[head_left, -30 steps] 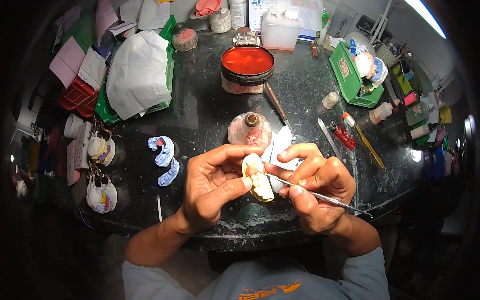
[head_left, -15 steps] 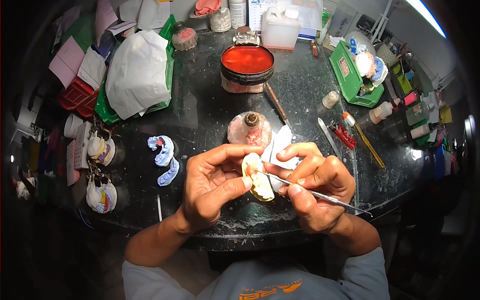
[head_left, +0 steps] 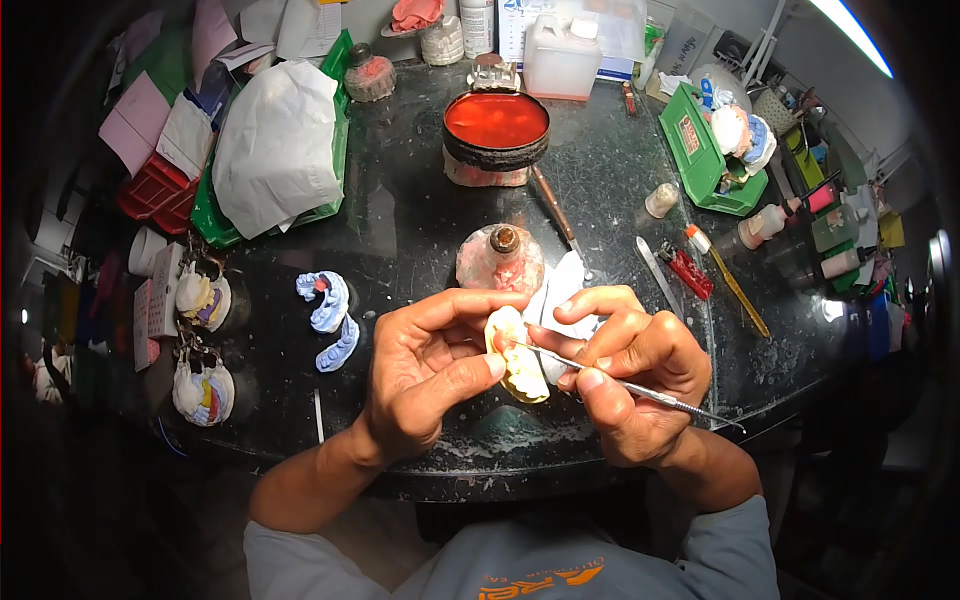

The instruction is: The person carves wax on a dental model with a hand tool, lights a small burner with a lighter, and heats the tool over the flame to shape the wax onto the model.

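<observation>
Between its thumb and fingers my left hand (head_left: 425, 370) pinches a pale yellow dental model (head_left: 524, 378), held above the front of the dark table. My right hand (head_left: 640, 375) grips a thin metal hand tool (head_left: 655, 398) like a pen; its left tip meets the model's upper part, and the hooked other end points right. Behind the fingers lies a crumpled white cloth (head_left: 562, 290), partly hidden. Just beyond the hands stands a wax-stained burner (head_left: 500, 262) with a metal top.
A round pan of red wax (head_left: 497, 120) stands at the back centre, a brown-handled tool (head_left: 553, 205) beside it. Blue dental models (head_left: 325, 303) lie left. Green bins (head_left: 690, 140) stand at both sides. A yellow brush (head_left: 740, 290) and red tool (head_left: 690, 274) lie right.
</observation>
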### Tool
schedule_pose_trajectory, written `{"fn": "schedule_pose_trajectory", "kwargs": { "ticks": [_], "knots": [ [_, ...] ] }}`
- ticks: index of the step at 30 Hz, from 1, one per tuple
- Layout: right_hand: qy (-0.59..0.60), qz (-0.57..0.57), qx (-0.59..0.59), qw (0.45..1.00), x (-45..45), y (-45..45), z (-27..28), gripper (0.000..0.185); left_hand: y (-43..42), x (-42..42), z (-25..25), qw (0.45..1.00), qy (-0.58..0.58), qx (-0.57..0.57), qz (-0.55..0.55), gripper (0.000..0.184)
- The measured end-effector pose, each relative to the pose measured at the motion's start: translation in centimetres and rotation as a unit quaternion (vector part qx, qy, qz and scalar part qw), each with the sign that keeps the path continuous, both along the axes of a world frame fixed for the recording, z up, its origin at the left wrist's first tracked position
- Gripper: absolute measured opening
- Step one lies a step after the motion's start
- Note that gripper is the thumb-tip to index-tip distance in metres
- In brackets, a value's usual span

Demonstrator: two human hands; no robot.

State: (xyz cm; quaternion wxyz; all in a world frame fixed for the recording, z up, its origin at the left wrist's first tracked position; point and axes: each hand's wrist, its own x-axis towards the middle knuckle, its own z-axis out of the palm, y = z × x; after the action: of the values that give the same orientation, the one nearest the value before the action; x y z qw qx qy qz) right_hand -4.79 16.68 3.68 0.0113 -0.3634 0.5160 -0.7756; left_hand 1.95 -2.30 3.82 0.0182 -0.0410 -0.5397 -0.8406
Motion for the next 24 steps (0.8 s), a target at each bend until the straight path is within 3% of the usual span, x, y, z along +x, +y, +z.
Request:
{"fn": "schedule_pose_trajectory", "kwargs": {
  "ticks": [20, 24],
  "knots": [
    [-0.005, -0.015, -0.001, 1.000, 0.0, 0.2, 0.0, 0.018, 0.2, 0.0, 0.0, 1.000, -0.001, 0.004, 0.010, 0.044],
    [0.067, -0.076, 0.067, 0.993, -1.4, 0.6, 0.5, 0.016, 0.4, 0.1, 0.6, 0.997, -0.050, -0.038, 0.039, 0.049]
  ]
}}
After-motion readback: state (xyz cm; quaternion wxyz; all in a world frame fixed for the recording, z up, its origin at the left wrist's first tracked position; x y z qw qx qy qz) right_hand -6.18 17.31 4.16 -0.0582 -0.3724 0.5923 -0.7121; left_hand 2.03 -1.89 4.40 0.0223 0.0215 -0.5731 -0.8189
